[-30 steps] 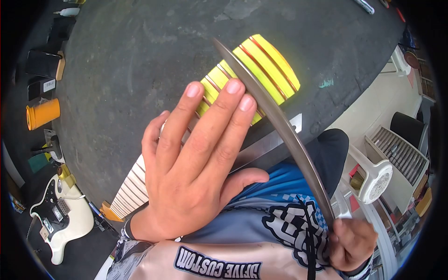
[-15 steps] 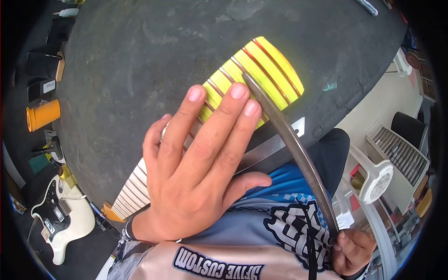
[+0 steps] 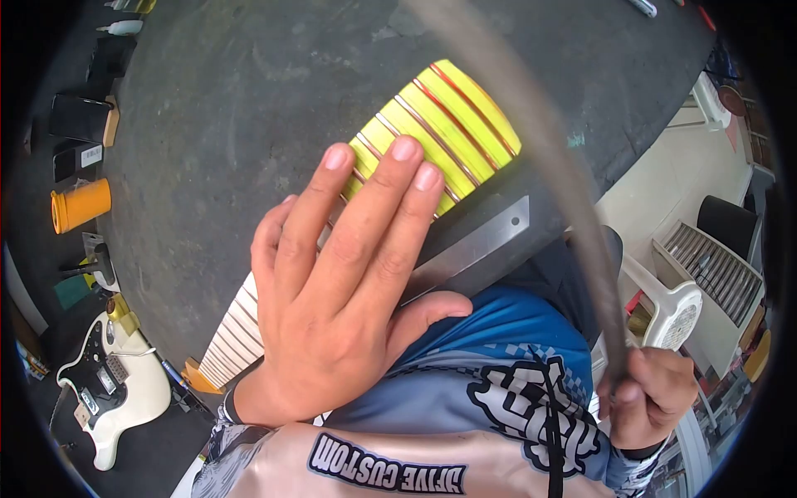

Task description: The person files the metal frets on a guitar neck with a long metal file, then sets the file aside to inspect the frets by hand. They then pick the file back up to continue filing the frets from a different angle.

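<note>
A fretted neck lies diagonally on the dark table, with a yellow section [image 3: 452, 133] at its upper end and a pale striped section [image 3: 232, 340] lower left. My left hand [image 3: 340, 290] rests flat on it, fingers spread, covering its middle. At the lower right, my right hand [image 3: 649, 400] is closed round the end of a long grey metal bar [image 3: 573, 183]. Blurred by motion, the bar reaches toward the top of the view, right of the yellow section. A metal straightedge [image 3: 473, 247] lies beside the neck, on the side near my body.
At the left edge are phones [image 3: 79, 118], an orange cup [image 3: 81, 206] and a hammer [image 3: 101, 266]. A white electric guitar body [image 3: 137, 394] lies lower left. To the right are a white stool [image 3: 681, 319] and a tray of metal files or rods [image 3: 710, 270].
The bar has swung from over the yellow section to its right, its far end now reaching higher. My right hand has moved up and right. My left hand and the neck have shifted slightly left.
</note>
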The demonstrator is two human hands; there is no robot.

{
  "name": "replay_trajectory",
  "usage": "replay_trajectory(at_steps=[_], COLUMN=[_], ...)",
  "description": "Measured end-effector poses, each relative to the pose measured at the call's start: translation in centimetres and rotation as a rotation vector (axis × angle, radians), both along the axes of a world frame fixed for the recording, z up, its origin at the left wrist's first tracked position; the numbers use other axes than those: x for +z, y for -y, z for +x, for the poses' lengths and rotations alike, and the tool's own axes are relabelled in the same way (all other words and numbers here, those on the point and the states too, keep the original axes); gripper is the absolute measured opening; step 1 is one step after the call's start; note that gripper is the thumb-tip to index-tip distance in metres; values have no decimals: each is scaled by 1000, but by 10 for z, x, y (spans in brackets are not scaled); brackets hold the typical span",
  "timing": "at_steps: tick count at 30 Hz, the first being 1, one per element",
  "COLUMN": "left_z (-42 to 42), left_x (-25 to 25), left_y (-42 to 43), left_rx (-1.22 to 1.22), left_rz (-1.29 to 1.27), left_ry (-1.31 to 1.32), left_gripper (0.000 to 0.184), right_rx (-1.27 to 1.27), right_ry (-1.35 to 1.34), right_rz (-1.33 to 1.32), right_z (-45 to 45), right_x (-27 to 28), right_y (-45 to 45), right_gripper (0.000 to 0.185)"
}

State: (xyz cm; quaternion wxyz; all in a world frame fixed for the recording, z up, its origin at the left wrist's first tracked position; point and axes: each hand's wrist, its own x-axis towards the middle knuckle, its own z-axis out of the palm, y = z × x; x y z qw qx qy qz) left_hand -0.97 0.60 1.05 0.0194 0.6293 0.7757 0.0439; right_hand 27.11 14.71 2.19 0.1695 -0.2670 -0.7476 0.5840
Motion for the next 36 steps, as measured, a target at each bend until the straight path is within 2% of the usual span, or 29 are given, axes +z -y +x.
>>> replay_trajectory(at_steps=[2,5,6,9,12,15,20,29,32,36], left_z=[1,0,-1,-1,-4,-4,3,-1,-3,-3], left_x=[0,-4,-5,-7,-16,-14,-2,-8,-8,-3], left_y=[0,0,1,1,2,3,2,-6,-5,-9], left_rx=[-3,-11,-15,4,39,64,197,286,262,296], left_rz=[4,28,43,125,294,373,300,261,254,225], left_ry=[-14,-43,-32,8,103,99,55,77,48,152], left_gripper=[88,88,88,89,89,86,81,67,66,66], right_rx=[-56,-409,-436,-762,-938,-1023,-1026,-1023,-1019,-1033], right_ry=[-51,74,41,106,152,249,230,192,191,208], right_rz=[-56,-12,-100,-205,-248,-328,-479,-512,-515,-533], right_z=[36,88,96,141,166,179,201,198,197,202], right_x=[-5,-26,-33,-70,-117,-167,-259,-287,-289,-291], right_y=[6,27,27,27,19,9,8,-13,-18,-21], right_gripper=[41,45,45,45,45,44,43,41,41,40])
